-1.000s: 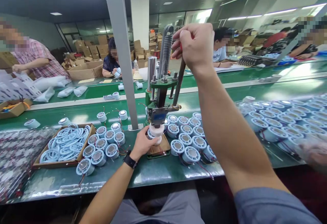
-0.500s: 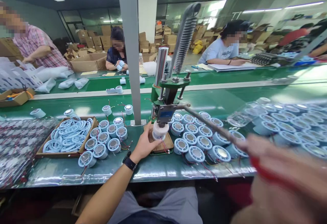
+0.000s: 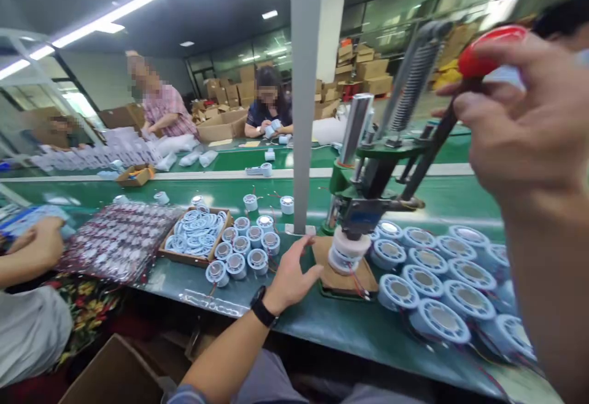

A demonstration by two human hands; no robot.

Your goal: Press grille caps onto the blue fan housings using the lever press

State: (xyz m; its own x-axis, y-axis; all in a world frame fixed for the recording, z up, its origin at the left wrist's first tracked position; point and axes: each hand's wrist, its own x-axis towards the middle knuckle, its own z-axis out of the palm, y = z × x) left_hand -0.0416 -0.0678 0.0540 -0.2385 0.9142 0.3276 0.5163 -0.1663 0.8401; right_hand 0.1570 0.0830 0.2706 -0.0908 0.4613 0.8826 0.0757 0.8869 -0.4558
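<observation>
A green hand press [image 3: 368, 177] stands on the green bench, with a round white-and-blue part [image 3: 346, 253] under its ram on a brown base plate [image 3: 335, 278]. My right hand [image 3: 519, 115] is up at the right, wrapped around the press lever's red knob [image 3: 488, 48]. My left hand [image 3: 292, 275] hovers just left of the base plate with its fingers spread, holding nothing and a short gap from the part.
Several round blue parts [image 3: 432, 281] lie right of the press, and more [image 3: 243, 247] left of it beside a cardboard tray of blue rings [image 3: 196, 235]. A grey post [image 3: 304, 97] rises behind. A neighbour's arm [image 3: 27, 250] is at the left; people work across the bench.
The lever went down to the right and has come back up with my right hand on it. My left hand has let go of the part under the ram. The view has swung left.
</observation>
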